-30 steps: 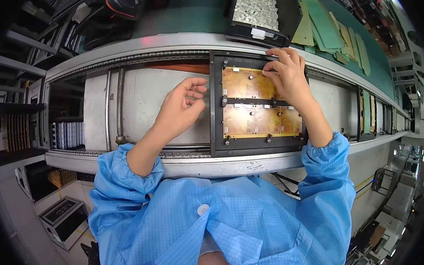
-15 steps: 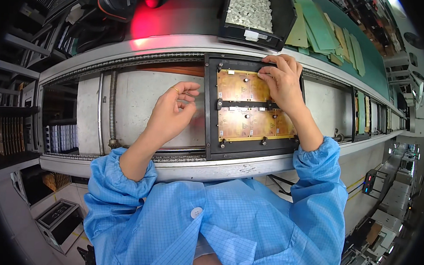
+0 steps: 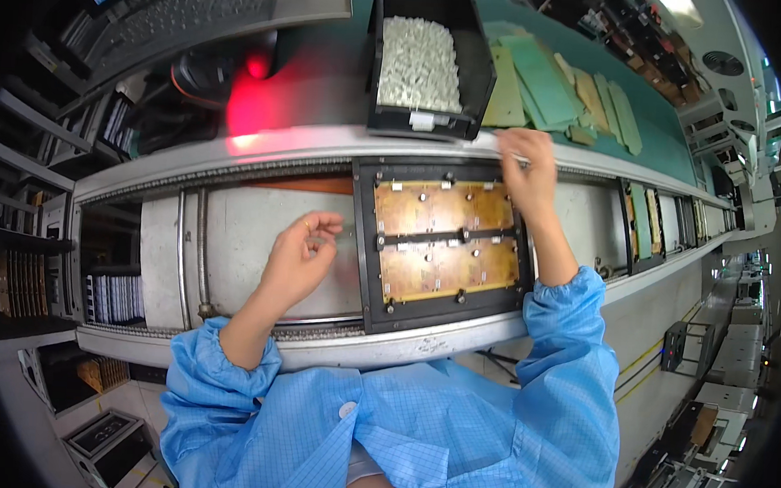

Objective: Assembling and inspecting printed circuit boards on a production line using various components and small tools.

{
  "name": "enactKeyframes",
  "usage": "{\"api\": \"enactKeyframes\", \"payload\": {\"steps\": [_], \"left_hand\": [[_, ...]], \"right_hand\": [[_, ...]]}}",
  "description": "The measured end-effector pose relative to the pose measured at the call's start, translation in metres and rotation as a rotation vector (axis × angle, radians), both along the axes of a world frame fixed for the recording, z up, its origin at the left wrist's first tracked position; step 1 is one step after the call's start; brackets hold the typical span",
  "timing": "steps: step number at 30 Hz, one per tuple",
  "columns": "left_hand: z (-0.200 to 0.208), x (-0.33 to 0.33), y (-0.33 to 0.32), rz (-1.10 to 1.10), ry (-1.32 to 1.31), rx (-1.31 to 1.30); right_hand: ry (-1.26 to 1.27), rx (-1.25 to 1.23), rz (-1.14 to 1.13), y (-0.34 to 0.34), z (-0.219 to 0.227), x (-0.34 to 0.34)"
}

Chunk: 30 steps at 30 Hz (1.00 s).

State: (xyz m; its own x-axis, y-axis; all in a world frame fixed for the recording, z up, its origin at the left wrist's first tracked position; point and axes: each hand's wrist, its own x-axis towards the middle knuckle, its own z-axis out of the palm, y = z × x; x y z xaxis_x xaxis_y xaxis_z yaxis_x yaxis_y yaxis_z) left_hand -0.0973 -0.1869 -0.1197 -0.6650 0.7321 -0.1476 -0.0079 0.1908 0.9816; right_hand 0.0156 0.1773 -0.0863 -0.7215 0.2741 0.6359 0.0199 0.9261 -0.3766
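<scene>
Left hand (image 3: 298, 261) loosely curled, empty, right hand (image 3: 527, 167) pinching something (unclear) above black carrier frame (image 3: 440, 238), upright.

Carrier frame (image 3: 442, 241) set on conveyor (image 3: 230, 234) (two boards held in it); parts bin (image 3: 429, 58) placed behind, shelving (image 3: 16, 221) left.

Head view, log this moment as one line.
left hand: hovering beside black carrier frame | right hand: at frame's far edge | boards: seated
</scene>
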Motion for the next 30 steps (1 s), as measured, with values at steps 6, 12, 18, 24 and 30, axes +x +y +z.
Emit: {"api": "enactKeyframes", "payload": {"steps": [6,12,18,24,30], "left_hand": [[-0.01,0.0,-0.005,0.015,0.049,0.01],[-0.02,-0.003,-0.007,-0.022,0.018,-0.05],[-0.009,0.001,0.0,-0.115,-0.028,-0.041],[-0.009,0.008,0.005,-0.14,-0.058,-0.025],[-0.014,0.01,-0.001,-0.179,-0.091,-0.054]], "right_hand": [[-0.124,0.242,-0.625,0.114,-0.014,-0.004],[-0.466,0.184,-0.666,0.104,0.027,-0.006],[-0.036,-0.773,-0.36,0.013,0.05,0.057],[-0.128,-0.615,-0.294,-0.165,0.022,0.112],[-0.202,-0.163,-0.444,-0.23,0.002,0.093]]}}
